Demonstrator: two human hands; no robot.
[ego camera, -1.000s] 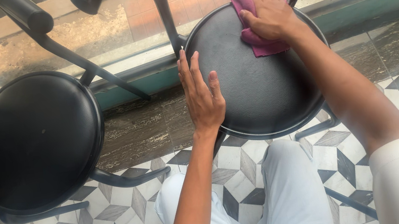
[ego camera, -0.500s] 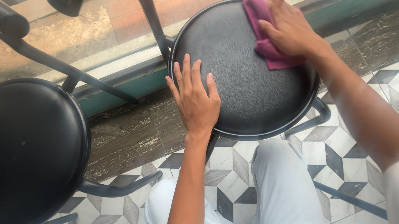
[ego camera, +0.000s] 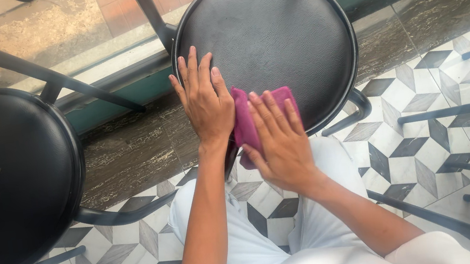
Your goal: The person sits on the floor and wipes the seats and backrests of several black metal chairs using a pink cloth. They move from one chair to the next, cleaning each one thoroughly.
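A round black chair seat (ego camera: pixel 270 30) is in front of me. My left hand (ego camera: pixel 201 97) lies flat on its near left edge, fingers spread slightly, holding nothing. My right hand (ego camera: pixel 278 138) presses a magenta cloth (ego camera: pixel 244 122) against the seat's near rim, right beside the left hand. The cloth is mostly hidden under the right hand's fingers. My legs in pale trousers are below.
A second black round seat (ego camera: pixel 8 180) stands at the left, with dark metal chair tubes (ego camera: pixel 27 68) behind it. More dark chair legs (ego camera: pixel 456 112) cross the patterned tile floor (ego camera: pixel 418 144) at the right. A glass wall with a teal base (ego camera: pixel 122 101) runs behind.
My right hand has swept the cloth from the seat's far right side down to its near edge, beside my left hand. The view has shifted downward; the left hand stays on the seat.
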